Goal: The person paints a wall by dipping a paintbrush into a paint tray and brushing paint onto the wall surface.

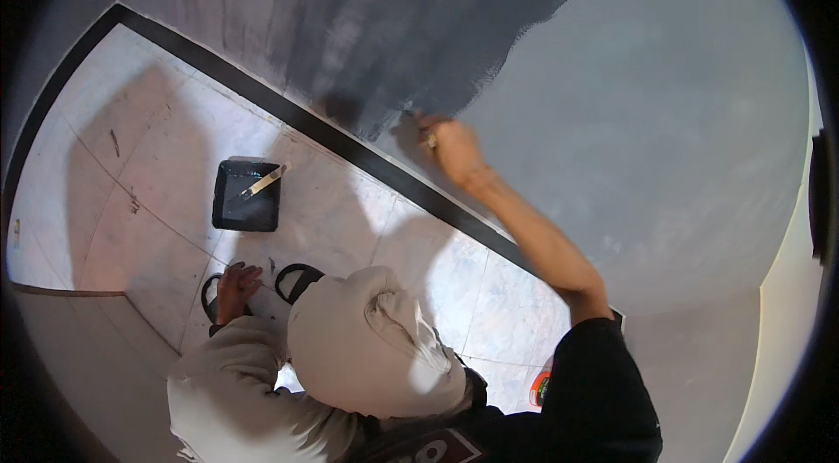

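My right hand [454,151] is closed around a small paintbrush [430,141], and only a bit of its pale handle shows clearly. The brush end meets the wall at the lower edge of a dark grey painted area [411,35], just above the black baseboard. To the right, the wall [664,131] is a lighter grey. My left hand [236,290] hangs beside my left sandal, its fingers loosely extended with nothing in them. On the floor ahead of it sits a black square tray [218,214] of dark paint, with a light wooden stick [265,181] leaning across its rim.
A black baseboard [253,94] runs along the foot of the wall. Dark specks mark the pale tiled floor [149,148]. My knees and sandals [298,281] are close to the tray. A red-orange container [539,388] stands by my right side.
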A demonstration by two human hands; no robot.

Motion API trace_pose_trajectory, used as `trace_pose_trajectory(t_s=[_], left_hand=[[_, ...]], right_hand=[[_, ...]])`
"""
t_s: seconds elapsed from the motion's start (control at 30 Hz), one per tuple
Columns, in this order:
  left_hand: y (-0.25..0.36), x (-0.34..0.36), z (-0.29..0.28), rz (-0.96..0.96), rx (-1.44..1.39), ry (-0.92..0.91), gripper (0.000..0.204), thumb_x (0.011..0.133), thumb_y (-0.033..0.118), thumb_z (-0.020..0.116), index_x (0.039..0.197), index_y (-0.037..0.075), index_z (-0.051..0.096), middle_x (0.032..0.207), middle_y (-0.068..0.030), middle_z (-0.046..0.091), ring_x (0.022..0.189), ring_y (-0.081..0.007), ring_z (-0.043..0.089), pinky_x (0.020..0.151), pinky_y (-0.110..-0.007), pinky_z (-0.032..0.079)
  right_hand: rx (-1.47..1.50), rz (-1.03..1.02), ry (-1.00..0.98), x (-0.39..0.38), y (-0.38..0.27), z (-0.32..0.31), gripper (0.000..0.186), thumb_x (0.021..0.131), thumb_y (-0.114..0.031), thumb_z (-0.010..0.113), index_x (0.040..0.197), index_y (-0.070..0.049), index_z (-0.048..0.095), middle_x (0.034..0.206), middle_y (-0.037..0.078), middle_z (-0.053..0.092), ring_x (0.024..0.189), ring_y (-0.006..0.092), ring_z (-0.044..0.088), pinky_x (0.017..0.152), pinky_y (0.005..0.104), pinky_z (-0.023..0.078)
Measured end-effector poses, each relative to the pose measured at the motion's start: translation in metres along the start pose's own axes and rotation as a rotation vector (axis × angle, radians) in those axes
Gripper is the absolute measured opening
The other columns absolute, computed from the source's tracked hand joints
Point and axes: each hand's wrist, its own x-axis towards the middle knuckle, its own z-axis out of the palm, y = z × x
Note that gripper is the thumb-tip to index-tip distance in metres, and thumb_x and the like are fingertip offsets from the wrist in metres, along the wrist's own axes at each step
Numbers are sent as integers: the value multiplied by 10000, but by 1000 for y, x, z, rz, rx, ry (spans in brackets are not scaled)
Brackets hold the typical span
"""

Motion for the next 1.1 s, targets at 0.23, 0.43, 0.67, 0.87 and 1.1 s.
trace_pose_trajectory(t_s=[0.23, 0.43, 0.67, 0.87, 1.1], left_hand=[[3, -7, 12, -7, -22, 2, 565, 986, 384, 569, 1340, -43, 458, 1249, -239, 607, 1137, -340, 641, 947, -453, 527], [-8, 7, -4, -58, -20, 14, 578, 973, 333, 593, 1361, -61, 421, 1228, -248, 617, 1119, -334, 649, 931, -432, 536], [-21, 13, -1, 33, 128, -32, 519, 1005, 262, 514, 1383, -73, 395, 1241, -254, 619, 1113, -338, 650, 908, -417, 549], [-12, 6, -14, 201, 474, -164, 507, 1038, 303, 435, 1389, -60, 388, 1276, -255, 601, 1139, -353, 639, 968, -439, 528], [1, -4, 2, -35, -9, 27, 536, 1027, 317, 466, 1389, -70, 381, 1294, -279, 575, 1135, -377, 639, 977, -461, 523]], right_hand=[[189, -102, 644, 3, -14, -120, 483, 787, 56, 688, 1237, -119, 684, 1126, 115, 669, 830, 251, 692, 695, 341, 564], [48, -79, 908, 0, -12, -58, 583, 811, 37, 723, 1340, -195, 642, 1095, 133, 656, 820, 235, 666, 708, 318, 543], [475, 304, 580, -42, -31, 65, 437, 877, -40, 659, 1311, -82, 643, 964, 196, 651, 812, 309, 648, 741, 376, 518], [492, 114, 771, -19, -21, -14, 331, 916, -62, 633, 1238, 5, 666, 887, 174, 655, 769, 269, 633, 715, 356, 504], [140, 40, 1221, 9, -22, -104, 394, 888, -20, 659, 1282, -33, 655, 889, 153, 633, 733, 219, 627, 669, 314, 504]])
